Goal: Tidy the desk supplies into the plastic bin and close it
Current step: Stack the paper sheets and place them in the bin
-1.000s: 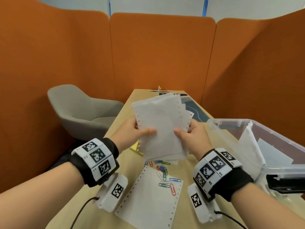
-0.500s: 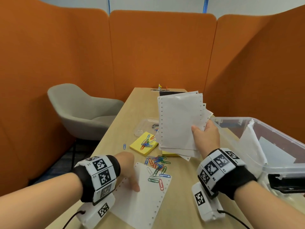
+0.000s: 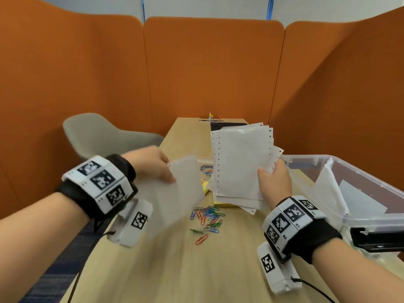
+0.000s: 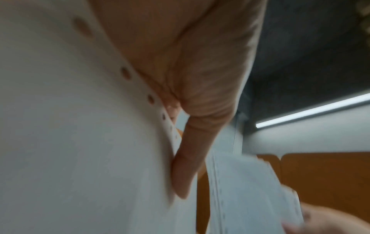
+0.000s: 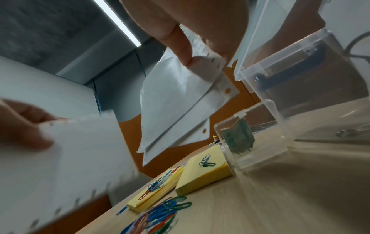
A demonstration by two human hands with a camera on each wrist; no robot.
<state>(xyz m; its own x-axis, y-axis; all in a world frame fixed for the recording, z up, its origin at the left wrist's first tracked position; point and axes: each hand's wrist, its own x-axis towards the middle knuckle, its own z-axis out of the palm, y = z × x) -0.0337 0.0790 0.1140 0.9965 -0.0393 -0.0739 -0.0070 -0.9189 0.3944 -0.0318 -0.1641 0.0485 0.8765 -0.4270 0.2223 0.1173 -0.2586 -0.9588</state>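
My right hand (image 3: pixel 272 178) grips a stack of white perforated sheets (image 3: pixel 240 162) upright above the desk, thumb on the front; the same stack of sheets (image 5: pixel 176 101) shows from below in the right wrist view. My left hand (image 3: pixel 153 165) pinches a single perforated sheet (image 3: pixel 175 193), blurred with motion, lifted off the desk just left of the stack; that sheet (image 4: pixel 80 142) fills the left wrist view. Colourful paper clips (image 3: pixel 207 217) lie loose on the desk between my wrists. The clear plastic bin (image 3: pixel 371 217) stands open at the right, with paper inside.
Two yellow sticky-note pads (image 5: pixel 204 175) with clips on them lie behind the stack. A small clear box (image 5: pixel 250 136) sits beside the bin. A black stapler (image 3: pixel 378 239) lies at the bin's near edge. A grey chair (image 3: pixel 98 136) and orange partitions surround the desk.
My left hand let go of the stack, dropped to the sheet on the desk, and has lifted it up toward the stack. The right hand kept the stack, shifted right.
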